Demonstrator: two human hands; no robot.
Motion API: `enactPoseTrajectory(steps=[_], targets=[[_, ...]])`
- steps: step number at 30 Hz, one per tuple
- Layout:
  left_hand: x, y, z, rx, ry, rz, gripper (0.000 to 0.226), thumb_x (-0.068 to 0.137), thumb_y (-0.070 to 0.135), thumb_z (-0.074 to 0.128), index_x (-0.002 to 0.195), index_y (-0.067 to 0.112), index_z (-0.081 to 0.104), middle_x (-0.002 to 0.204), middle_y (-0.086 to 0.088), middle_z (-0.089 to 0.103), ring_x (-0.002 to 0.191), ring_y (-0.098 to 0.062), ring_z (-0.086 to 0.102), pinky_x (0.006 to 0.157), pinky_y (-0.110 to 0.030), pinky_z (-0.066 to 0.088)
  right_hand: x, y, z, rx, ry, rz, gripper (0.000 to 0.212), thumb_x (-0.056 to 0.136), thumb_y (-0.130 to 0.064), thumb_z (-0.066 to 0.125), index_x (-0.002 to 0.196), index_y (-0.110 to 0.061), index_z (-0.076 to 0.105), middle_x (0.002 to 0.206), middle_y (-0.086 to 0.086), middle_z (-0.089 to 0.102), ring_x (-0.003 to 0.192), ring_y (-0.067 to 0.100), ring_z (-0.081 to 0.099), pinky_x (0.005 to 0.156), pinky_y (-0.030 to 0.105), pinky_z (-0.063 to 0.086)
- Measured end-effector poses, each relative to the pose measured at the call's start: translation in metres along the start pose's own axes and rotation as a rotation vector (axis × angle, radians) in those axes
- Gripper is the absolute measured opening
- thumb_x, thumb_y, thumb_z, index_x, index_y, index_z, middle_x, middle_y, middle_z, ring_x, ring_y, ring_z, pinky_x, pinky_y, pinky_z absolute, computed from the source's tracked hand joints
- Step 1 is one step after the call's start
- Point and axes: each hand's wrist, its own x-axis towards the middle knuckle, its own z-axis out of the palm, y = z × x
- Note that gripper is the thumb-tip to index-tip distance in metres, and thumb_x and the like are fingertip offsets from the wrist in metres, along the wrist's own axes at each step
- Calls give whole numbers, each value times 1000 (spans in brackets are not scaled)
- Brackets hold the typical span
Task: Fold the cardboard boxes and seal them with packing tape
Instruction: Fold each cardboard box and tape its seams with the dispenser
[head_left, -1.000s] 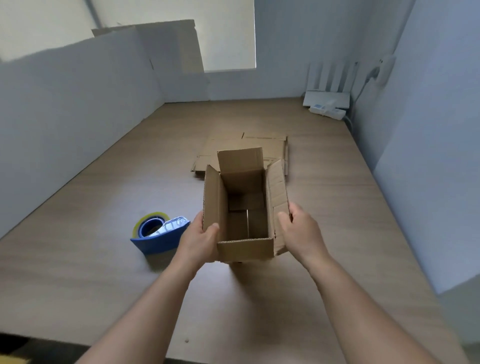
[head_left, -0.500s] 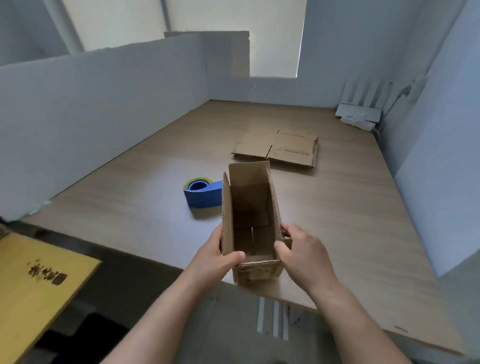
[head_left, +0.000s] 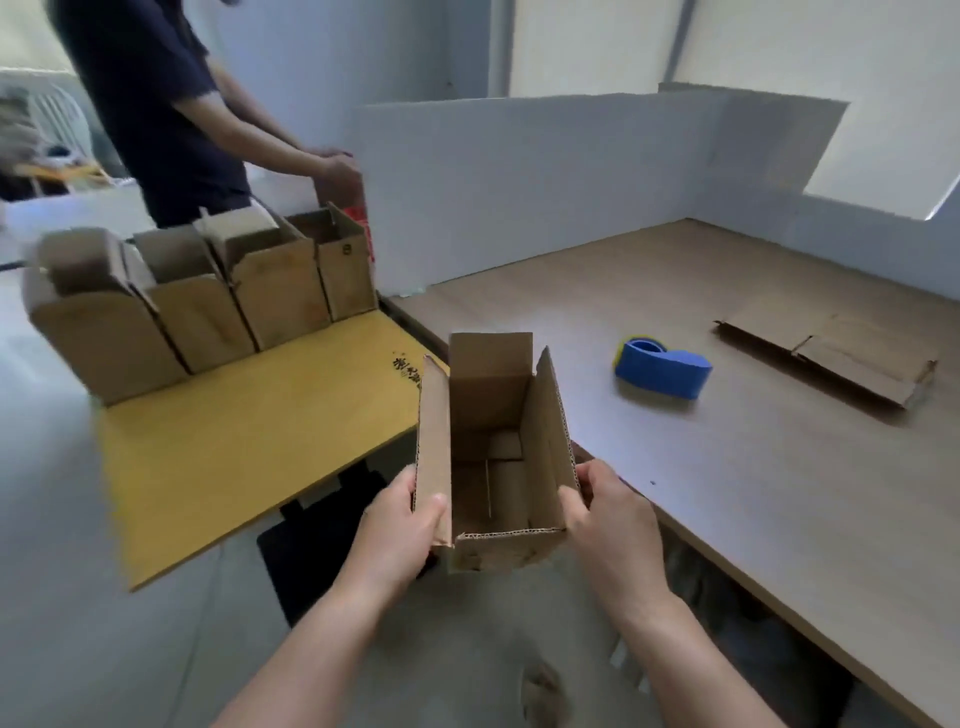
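Carried left off the bench (head_left: 753, 467), the open cardboard box (head_left: 493, 405) hangs in air beside the yellow board (head_left: 234, 441). Fingers of the left hand (head_left: 400, 525) and right hand (head_left: 613, 519) pinch opposite side walls. Likely light, stiff, crushable: grip near the corners.

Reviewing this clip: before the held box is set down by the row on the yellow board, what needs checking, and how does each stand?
1. Left hand and right hand both grip the box: ok.
2. Bottom flaps folded shut: ok.
3. Bottom seam taped: cannot tell.
4. Bare yellow board in front of the row of boxes: ok.
5. Tape dispenser lying on the table, out of the way: ok.
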Motion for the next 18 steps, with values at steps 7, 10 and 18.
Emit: enactPoseTrajectory(steps=[7, 10, 18], targets=[[-8, -40, -81, -15, 332, -119, 31, 97, 20, 50, 127, 22, 55, 120, 6, 62, 113, -17, 57, 98, -33, 44, 16, -82, 62, 73, -151, -247, 25, 99, -15, 44, 115, -20, 62, 83, 1, 69, 72, 22, 61, 68, 34, 51], [4, -49, -103, -14, 423, -153, 32, 96, 18, 51, 128, 15, 54, 123, 1, 61, 116, -20, 55, 102, -37, 42, 35, -108, 86, 87, -179, -308, 29, 99, -15, 44, 122, -19, 60, 101, 5, 71, 80, 23, 64, 72, 31, 52], [56, -49, -153, 19, 572, -236, 21, 97, 20, 51, 116, 16, 58, 112, 0, 66, 106, -25, 59, 90, -35, 46, 99, -165, 134, 115, -295, -415, 29, 101, -17, 43, 127, -15, 56, 111, 14, 64, 97, 32, 59, 84, 39, 52]])
